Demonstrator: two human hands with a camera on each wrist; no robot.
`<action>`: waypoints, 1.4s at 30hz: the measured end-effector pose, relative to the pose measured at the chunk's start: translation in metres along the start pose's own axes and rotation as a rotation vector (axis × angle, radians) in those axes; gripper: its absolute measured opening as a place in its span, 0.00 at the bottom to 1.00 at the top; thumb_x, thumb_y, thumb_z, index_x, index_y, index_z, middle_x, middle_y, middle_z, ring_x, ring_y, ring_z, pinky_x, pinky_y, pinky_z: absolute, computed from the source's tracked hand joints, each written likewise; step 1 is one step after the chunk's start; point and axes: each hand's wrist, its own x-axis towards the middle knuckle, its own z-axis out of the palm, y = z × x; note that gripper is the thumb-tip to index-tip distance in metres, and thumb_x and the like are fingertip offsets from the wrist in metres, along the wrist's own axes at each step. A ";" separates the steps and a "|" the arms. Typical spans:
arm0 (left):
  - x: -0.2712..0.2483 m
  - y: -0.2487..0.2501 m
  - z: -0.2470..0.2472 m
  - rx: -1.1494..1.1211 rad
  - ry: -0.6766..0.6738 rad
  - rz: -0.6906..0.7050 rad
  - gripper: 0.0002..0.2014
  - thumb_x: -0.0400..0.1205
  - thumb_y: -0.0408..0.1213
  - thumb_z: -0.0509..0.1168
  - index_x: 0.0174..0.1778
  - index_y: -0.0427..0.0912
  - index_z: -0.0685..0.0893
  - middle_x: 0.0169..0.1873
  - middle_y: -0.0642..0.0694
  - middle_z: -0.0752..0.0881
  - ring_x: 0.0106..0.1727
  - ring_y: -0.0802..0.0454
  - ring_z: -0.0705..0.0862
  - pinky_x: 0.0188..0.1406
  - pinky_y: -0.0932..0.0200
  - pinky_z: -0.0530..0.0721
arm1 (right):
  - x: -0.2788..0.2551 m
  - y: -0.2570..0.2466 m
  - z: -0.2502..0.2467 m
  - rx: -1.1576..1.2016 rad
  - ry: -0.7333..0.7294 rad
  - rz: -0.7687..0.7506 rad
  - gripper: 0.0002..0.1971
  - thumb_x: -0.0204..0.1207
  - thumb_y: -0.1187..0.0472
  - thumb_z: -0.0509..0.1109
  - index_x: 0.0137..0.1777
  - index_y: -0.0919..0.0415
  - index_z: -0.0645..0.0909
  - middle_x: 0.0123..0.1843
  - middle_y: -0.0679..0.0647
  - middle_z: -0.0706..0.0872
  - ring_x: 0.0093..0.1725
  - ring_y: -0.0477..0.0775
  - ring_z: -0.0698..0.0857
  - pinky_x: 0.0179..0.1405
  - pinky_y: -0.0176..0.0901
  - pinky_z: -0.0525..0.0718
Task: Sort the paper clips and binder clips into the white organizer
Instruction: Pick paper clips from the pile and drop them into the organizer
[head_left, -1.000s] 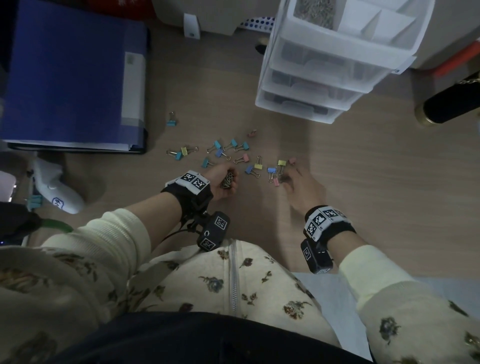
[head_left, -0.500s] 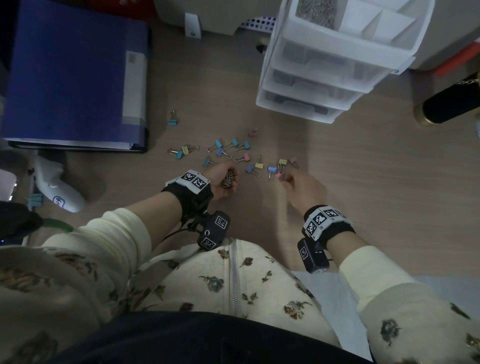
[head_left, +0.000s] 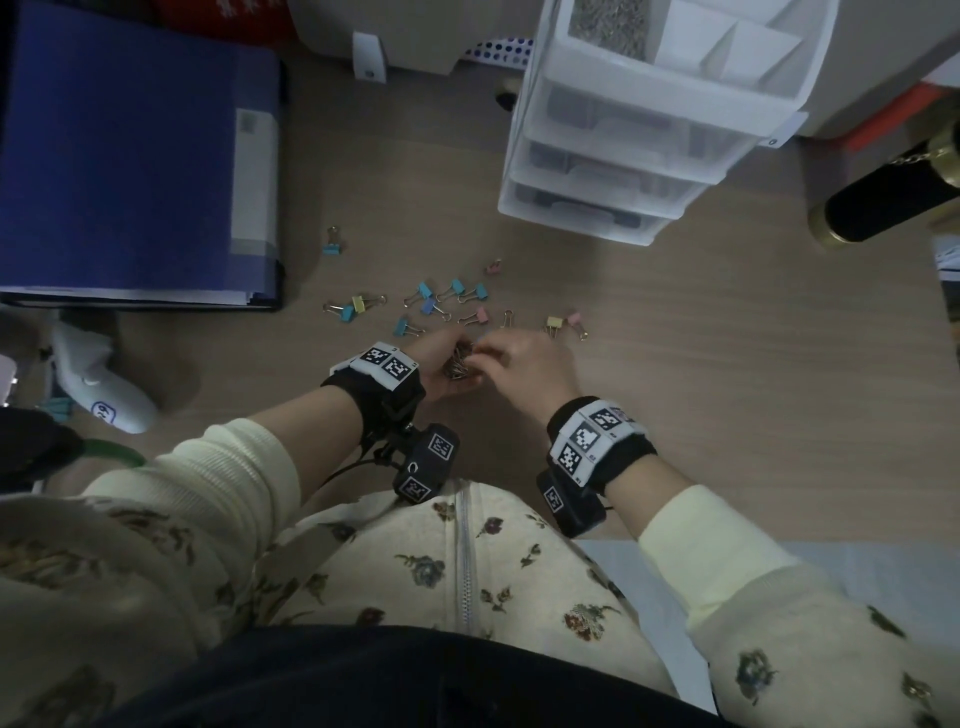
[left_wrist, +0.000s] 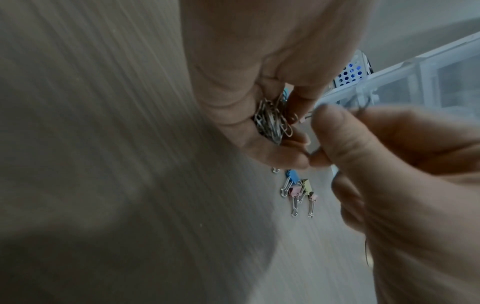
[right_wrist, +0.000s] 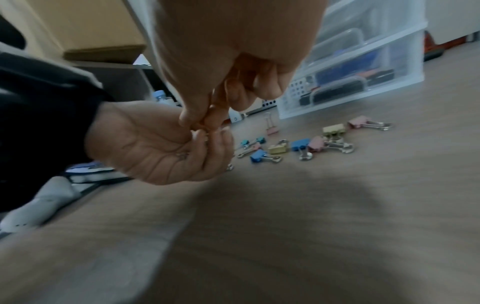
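You're feeding a pinched clip from your right hand (head_left: 524, 366) into the bundle of silver wire paper clips (left_wrist: 271, 120) cupped in your curled left hand (head_left: 441, 364), so next you're carrying them to the white plastic drawer organizer (head_left: 649, 130).

Paper clips (left_wrist: 272, 121) shiny wire metal; organizer (head_left: 649, 130) translucent white plastic; floor (head_left: 727, 389) matt wood-grain.

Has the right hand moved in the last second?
Yes. The right hand has moved left, away from the yellow binder clip, to meet the left hand holding the paper clips.

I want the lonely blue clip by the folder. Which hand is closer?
Left. The left hand lies below the lone blue binder clip; the right hand lies farther right, beyond the left.
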 end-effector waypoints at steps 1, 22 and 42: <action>0.001 0.000 0.000 0.012 -0.009 -0.001 0.09 0.83 0.32 0.55 0.39 0.37 0.76 0.33 0.42 0.79 0.34 0.51 0.79 0.25 0.64 0.85 | 0.000 -0.004 0.002 -0.006 -0.022 -0.036 0.12 0.79 0.48 0.67 0.55 0.51 0.87 0.54 0.48 0.89 0.54 0.51 0.84 0.47 0.41 0.77; 0.010 0.013 -0.009 0.039 0.061 -0.080 0.18 0.84 0.41 0.54 0.26 0.48 0.67 0.17 0.51 0.71 0.14 0.58 0.70 0.12 0.72 0.66 | 0.010 0.075 0.003 -0.174 -0.114 0.237 0.19 0.80 0.54 0.63 0.70 0.46 0.73 0.68 0.51 0.72 0.60 0.59 0.80 0.50 0.50 0.79; 0.013 0.013 -0.010 0.051 0.053 -0.088 0.17 0.84 0.40 0.56 0.28 0.46 0.70 0.23 0.49 0.73 0.20 0.57 0.71 0.13 0.70 0.70 | -0.001 0.067 0.011 -0.013 0.104 0.162 0.12 0.83 0.53 0.60 0.59 0.56 0.79 0.58 0.53 0.80 0.55 0.57 0.82 0.44 0.48 0.80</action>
